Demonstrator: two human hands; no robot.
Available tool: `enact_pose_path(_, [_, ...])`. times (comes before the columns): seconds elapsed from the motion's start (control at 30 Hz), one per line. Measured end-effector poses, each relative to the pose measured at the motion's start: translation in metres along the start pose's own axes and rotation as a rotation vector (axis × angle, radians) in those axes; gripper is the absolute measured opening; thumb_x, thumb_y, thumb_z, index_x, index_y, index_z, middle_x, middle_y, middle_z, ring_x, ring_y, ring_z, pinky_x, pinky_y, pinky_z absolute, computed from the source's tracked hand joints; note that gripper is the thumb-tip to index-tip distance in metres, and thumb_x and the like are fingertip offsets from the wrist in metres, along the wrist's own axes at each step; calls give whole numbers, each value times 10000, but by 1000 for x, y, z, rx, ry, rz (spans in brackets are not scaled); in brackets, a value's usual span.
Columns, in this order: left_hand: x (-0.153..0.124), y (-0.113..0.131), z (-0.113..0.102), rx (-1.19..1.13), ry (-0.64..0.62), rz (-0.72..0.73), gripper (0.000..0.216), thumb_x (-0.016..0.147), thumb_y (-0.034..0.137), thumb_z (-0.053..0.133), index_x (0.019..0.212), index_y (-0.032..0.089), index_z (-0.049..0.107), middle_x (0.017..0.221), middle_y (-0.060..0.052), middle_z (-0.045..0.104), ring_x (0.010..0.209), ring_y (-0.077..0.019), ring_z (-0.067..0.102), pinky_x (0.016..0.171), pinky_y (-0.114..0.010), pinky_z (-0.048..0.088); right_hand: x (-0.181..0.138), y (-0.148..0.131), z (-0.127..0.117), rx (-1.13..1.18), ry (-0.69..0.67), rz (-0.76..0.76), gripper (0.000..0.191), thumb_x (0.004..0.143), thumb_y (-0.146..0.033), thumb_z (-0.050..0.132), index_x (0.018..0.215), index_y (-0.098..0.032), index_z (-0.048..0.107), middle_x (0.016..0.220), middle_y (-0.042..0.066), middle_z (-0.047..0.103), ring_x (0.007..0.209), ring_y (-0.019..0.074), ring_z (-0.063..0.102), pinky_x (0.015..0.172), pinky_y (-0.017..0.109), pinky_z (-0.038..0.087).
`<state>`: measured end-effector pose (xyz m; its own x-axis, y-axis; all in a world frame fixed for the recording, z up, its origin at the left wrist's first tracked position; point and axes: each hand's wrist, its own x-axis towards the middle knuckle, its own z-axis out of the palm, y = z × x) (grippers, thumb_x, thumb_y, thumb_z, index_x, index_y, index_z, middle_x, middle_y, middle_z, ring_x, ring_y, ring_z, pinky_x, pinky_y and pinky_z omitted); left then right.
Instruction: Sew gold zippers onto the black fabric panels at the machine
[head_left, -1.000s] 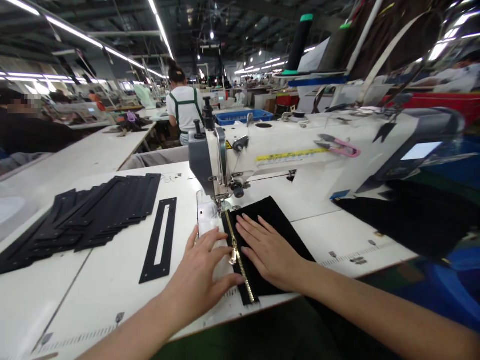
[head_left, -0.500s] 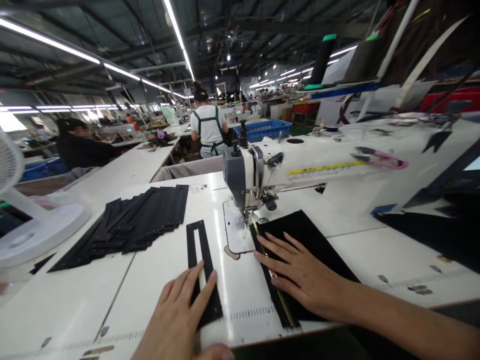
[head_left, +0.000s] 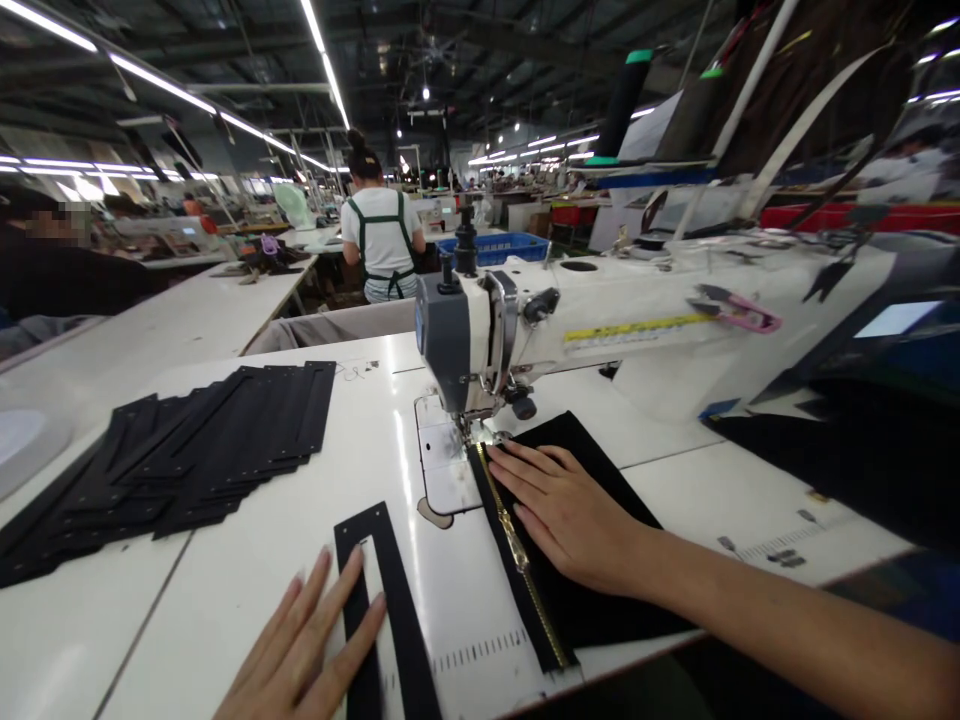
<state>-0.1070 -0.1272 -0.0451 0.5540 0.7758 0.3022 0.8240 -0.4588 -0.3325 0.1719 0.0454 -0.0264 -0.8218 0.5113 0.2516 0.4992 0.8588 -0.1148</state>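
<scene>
My left hand (head_left: 304,640) lies with fingers spread on a black slotted strip (head_left: 390,560), a long piece with a narrow opening along its middle. Flat on a black fabric panel (head_left: 622,610) rests my right hand (head_left: 562,510), fingers stretched beside a gold zipper (head_left: 516,545). The zipper runs along the panel's left edge, its slider showing about midway. Its far end sits at the needle area of a white sewing machine (head_left: 480,340), close to the presser foot. Part of the panel is hidden under my right hand and forearm.
A fanned pile of black slotted pieces (head_left: 217,440) lies on the left of the white table (head_left: 255,590). Pink-handled thread snips (head_left: 739,308) rest against the machine arm. Dark fabric (head_left: 847,460) lies at the right. Beyond are a blue basket (head_left: 495,247) and a co-worker (head_left: 379,235).
My left hand has drawn the slotted strip toward me and left. My right hand has shifted up the panel, so the zipper slider now shows. The camera view has turned rightward.
</scene>
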Motion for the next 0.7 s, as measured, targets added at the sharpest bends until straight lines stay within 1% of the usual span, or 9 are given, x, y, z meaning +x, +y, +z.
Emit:
enact_pose_path(0.07, [3, -8, -2, -2, -1, -78, 466, 840, 280, 390, 1303, 240, 407, 1357, -84, 401, 1166, -275, 464, 842, -341, 496, -1, 0, 2, 1, -9, 7, 436, 889, -217, 339, 1311, -121, 390, 1385, 71, 349, 1271, 229, 294, 1006, 458, 275])
enact_pose_path(0.13, [8, -14, -6, -27, 12, -131, 417, 846, 238, 387, 1256, 237, 467, 1279, -70, 499, 1062, -219, 560, 813, -282, 517, -3, -2, 4, 15, 4, 21, 440, 889, -220, 336, 1312, -110, 386, 1379, 77, 359, 1271, 219, 298, 1016, 447, 273])
enact_pose_path(0.23, [27, -14, -13, -100, 126, -193, 334, 862, 232, 389, 1152, 184, 548, 1074, -72, 642, 877, -183, 649, 762, -264, 546, -7, -9, 7, 44, 39, 50, 440, 889, -213, 331, 1313, -107, 384, 1373, 76, 367, 1281, 202, 285, 1037, 434, 263])
enact_pose_path(0.27, [37, -11, -15, -132, 179, -222, 310, 864, 225, 403, 1126, 165, 558, 1035, -79, 658, 850, -180, 656, 757, -266, 549, -9, -12, 7, 52, 47, 49, 442, 889, -209, 328, 1315, -105, 380, 1376, 77, 361, 1288, 197, 273, 1048, 432, 251])
enact_pose_path(0.33, [62, -1, -16, -207, 283, -239, 284, 862, 190, 428, 1112, 137, 553, 1050, -100, 649, 887, -183, 647, 783, -276, 542, -13, -17, 7, 64, 54, 32, 446, 888, -201, 318, 1317, -92, 375, 1383, 84, 347, 1298, 192, 251, 1064, 429, 224])
enact_pose_path(0.43, [105, 15, -5, -260, 375, -183, 273, 845, 103, 426, 1079, 129, 563, 1068, -107, 641, 943, -186, 627, 799, -297, 538, -15, -20, 4, 77, 39, 8, 451, 873, -178, 320, 1310, -86, 385, 1374, 110, 357, 1295, 197, 259, 1066, 435, 217])
enact_pose_path(0.5, [127, 23, 6, -237, 320, -161, 272, 834, 68, 391, 1009, 120, 593, 1035, -116, 653, 923, -197, 634, 782, -324, 546, -16, -19, 1, 95, 22, -20, 467, 851, -188, 364, 1307, -89, 389, 1368, 130, 362, 1292, 215, 264, 1056, 445, 233])
enact_pose_path(0.57, [140, 28, 16, -209, 235, -143, 276, 818, 42, 378, 947, 108, 613, 999, -126, 663, 913, -207, 638, 778, -338, 548, -16, -16, 0, 122, 18, -38, 481, 838, -198, 394, 1308, -94, 386, 1365, 140, 365, 1292, 222, 262, 1048, 451, 248])
enact_pose_path(0.7, [143, 27, 22, -236, 152, -121, 279, 821, 33, 379, 974, 92, 604, 1050, -135, 642, 988, -223, 603, 845, -380, 518, -15, -13, 1, 174, 45, -25, 478, 855, -178, 379, 1327, -106, 353, 1364, 131, 370, 1286, 204, 279, 1049, 436, 262])
